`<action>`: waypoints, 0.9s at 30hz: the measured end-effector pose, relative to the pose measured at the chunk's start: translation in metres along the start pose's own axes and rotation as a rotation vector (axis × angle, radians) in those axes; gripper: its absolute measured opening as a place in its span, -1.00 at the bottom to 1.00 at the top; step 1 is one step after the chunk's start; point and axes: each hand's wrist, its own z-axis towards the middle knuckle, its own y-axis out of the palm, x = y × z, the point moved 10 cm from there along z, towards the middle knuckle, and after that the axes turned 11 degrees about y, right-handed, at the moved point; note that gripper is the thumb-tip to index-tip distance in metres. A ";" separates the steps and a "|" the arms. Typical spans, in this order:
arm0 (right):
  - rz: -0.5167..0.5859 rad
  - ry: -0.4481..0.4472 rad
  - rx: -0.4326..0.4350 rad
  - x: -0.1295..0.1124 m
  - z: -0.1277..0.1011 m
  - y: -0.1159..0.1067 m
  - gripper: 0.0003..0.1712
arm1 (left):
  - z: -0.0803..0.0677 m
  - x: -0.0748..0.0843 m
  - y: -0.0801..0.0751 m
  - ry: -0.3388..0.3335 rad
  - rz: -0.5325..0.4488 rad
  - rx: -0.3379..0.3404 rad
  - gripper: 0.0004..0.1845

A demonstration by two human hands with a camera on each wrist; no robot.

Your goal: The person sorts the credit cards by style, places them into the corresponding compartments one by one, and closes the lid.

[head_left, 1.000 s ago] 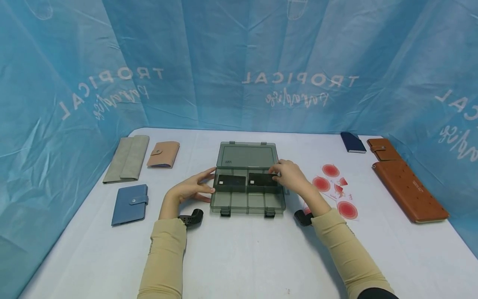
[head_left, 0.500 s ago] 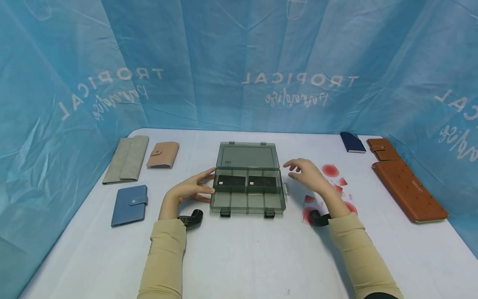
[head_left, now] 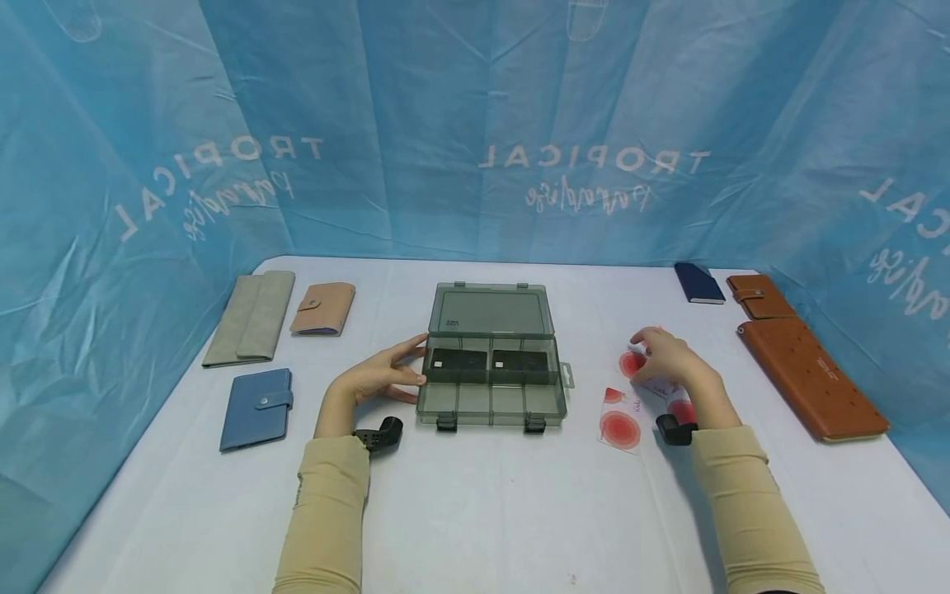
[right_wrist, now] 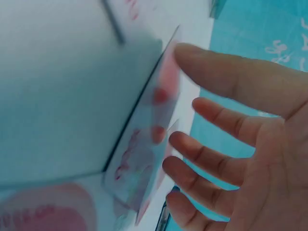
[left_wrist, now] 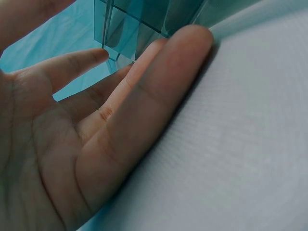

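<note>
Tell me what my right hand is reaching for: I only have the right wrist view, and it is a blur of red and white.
Observer: The right hand is on the white cards with red circles, lying on the table right of the grey plastic box.
Operator: Is the box open?
Observer: Yes, its lid is folded back, and two black cards lie in the rear compartments.
Operator: And the left hand?
Observer: The left hand rests with straight fingers against the box's left wall.
</note>
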 end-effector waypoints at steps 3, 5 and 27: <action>-0.017 0.045 -0.016 0.009 0.003 0.002 -0.27 | 0.000 0.000 0.000 -0.001 0.002 0.001 -0.07; -0.012 0.059 -0.028 0.012 0.006 0.004 -0.28 | 0.000 0.000 0.000 -0.001 0.003 0.000 -0.07; 0.540 -0.090 0.068 -0.027 -0.009 -0.023 -0.49 | 0.000 0.000 0.000 0.002 0.001 -0.002 -0.07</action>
